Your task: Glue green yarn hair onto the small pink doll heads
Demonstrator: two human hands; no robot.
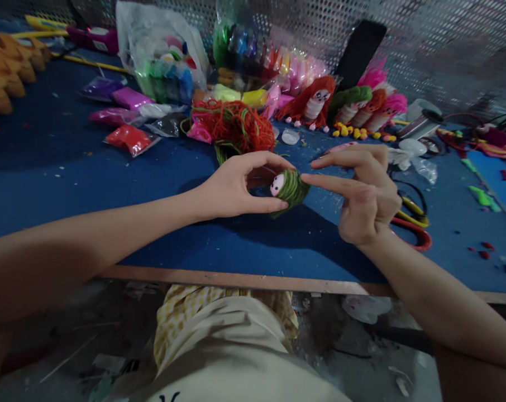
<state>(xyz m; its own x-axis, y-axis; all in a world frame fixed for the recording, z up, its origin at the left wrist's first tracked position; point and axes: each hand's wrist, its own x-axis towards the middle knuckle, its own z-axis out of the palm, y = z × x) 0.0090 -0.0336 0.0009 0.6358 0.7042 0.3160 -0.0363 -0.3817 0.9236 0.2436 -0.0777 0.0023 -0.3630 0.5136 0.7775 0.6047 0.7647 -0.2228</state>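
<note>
My left hand (240, 184) is closed around a small doll head, its thumb below and fingers above. The doll head (294, 188) is wrapped in green yarn and has a pale pink face with dark eyes, turned to the left. My right hand (357, 190) is at its right side, two fingers stretched out and apart, the others curled. One fingertip of it is at the green yarn, touching or almost touching. I see nothing held in the right hand. Behind my left hand lies a tangle of orange-red and green yarn (244, 125).
Finished yarn dolls (320, 100) stand at the back right. Bags of coloured clay (131, 138) lie at the back left, beside an orange wavy object (10, 67). Red-handled scissors (420, 240) lie under my right wrist. A wooden strip (236, 278) edges the blue table.
</note>
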